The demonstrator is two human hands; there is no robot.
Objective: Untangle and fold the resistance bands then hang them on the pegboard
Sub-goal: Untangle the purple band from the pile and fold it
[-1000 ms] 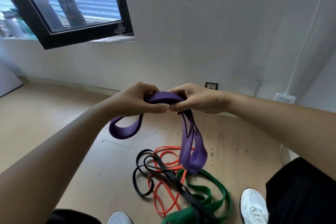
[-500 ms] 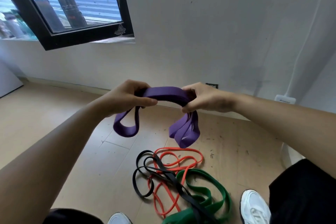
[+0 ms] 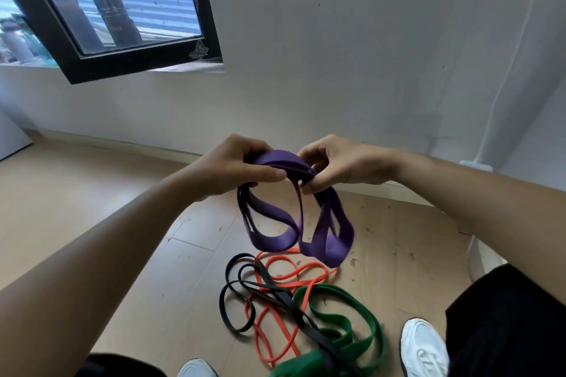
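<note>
Holding a purple band (image 3: 277, 239) up in the air with both hands, in front of a pale wall (image 3: 367, 55) and over a wooden floor (image 3: 92, 223). Gripping its gathered top with the left hand (image 3: 232, 168), fingers curled over the stacked layers and thumb stretched along the front edge: a closed grip, full of band. Pinching the same arch just beside with the right hand (image 3: 340, 165), thumb and fingers folded round the strands; that grip likewise closed on the band. Leaving only a short hump of purple between the two hands. Hanging below in several loops, one bunch under each hand, slightly blurred at the bottom and clear of the floor. Lying on the floor beneath: a tangle of an orange band (image 3: 275, 257), a black band (image 3: 309, 323) and a green band (image 3: 294, 366), crossing over and through one another, black on top of green near the bottom edge. Flanking the pile, a white shoe (image 3: 424, 349) on the right and the toe of a second white shoe (image 3: 196, 369) at the bottom edge, with black trousers (image 3: 505, 330) at the lower right. Showing at the upper left, a black-framed window (image 3: 122, 9).
</note>
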